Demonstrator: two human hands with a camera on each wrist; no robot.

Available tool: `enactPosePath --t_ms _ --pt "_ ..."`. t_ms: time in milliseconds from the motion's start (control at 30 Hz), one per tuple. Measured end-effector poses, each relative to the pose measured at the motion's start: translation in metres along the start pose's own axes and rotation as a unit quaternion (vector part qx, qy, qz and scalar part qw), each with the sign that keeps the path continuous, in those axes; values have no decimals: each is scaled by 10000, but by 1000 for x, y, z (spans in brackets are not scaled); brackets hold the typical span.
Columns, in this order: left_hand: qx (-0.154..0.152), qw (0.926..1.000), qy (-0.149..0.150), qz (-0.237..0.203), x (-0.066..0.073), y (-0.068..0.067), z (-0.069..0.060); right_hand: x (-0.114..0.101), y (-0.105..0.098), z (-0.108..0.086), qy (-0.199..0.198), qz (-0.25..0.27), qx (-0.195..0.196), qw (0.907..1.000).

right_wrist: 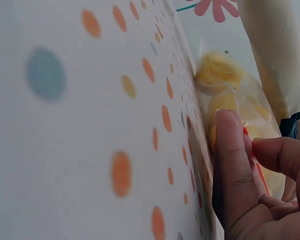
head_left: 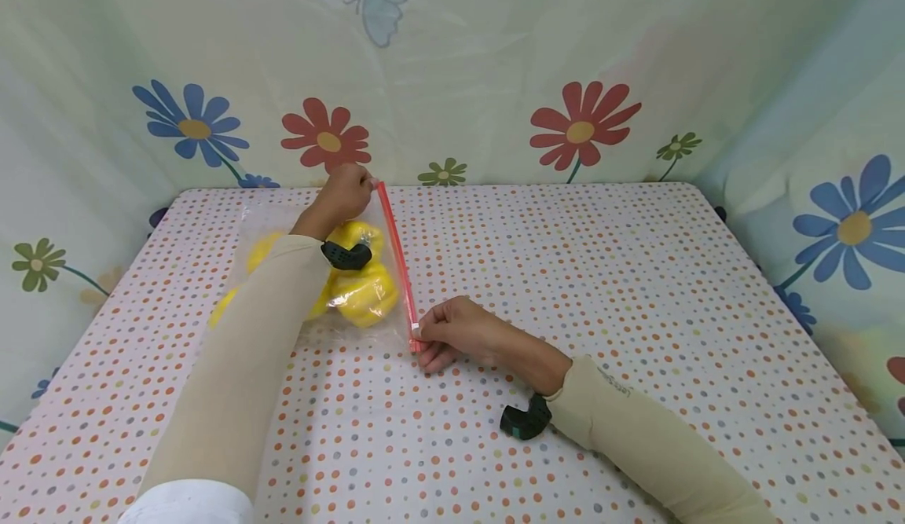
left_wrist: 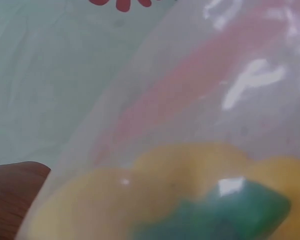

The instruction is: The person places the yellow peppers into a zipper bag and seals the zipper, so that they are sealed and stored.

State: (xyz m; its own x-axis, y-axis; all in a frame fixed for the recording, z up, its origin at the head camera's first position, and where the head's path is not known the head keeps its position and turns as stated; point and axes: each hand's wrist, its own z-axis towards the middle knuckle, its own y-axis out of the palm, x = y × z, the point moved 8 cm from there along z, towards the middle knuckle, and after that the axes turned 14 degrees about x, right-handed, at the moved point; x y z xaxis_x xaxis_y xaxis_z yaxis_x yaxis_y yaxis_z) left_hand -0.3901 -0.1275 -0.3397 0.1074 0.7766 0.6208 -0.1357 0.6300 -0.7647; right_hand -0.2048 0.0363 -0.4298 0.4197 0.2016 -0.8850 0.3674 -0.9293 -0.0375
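Observation:
A clear plastic zip bag lies on the table, its red zip strip facing right. Inside are several lumpy, rounded yellow things; the left wrist view shows a green part among them, their kind unclear. At the strip's far end, my left hand pinches the bag's corner; its forearm crosses over the bag. My right hand pinches the near end between thumb and finger, at a small white slider. In the right wrist view, red strip shows between the right thumb and fingers.
A dotted cloth covers the table. Behind it and at both sides hangs a flower-printed curtain. A black wrist device sits on the right wrist, another black device on the left.

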Motion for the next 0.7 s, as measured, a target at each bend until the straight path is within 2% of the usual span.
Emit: enactPosePath --t_ms 300,467,567,700 --pt "71 10000 36 -35 3 0 -3 5 -1 -7 -83 -96 -89 9999" --pt "28 10000 31 -75 -2 -2 0 0 4 -7 -141 -138 -162 9997" --pt "-87 9997 188 -121 -2 -1 2 -5 1 -3 -109 -183 -15 9998" --pt "-242 9987 442 -89 3 0 2 -15 -11 11 -180 -39 418 9990"
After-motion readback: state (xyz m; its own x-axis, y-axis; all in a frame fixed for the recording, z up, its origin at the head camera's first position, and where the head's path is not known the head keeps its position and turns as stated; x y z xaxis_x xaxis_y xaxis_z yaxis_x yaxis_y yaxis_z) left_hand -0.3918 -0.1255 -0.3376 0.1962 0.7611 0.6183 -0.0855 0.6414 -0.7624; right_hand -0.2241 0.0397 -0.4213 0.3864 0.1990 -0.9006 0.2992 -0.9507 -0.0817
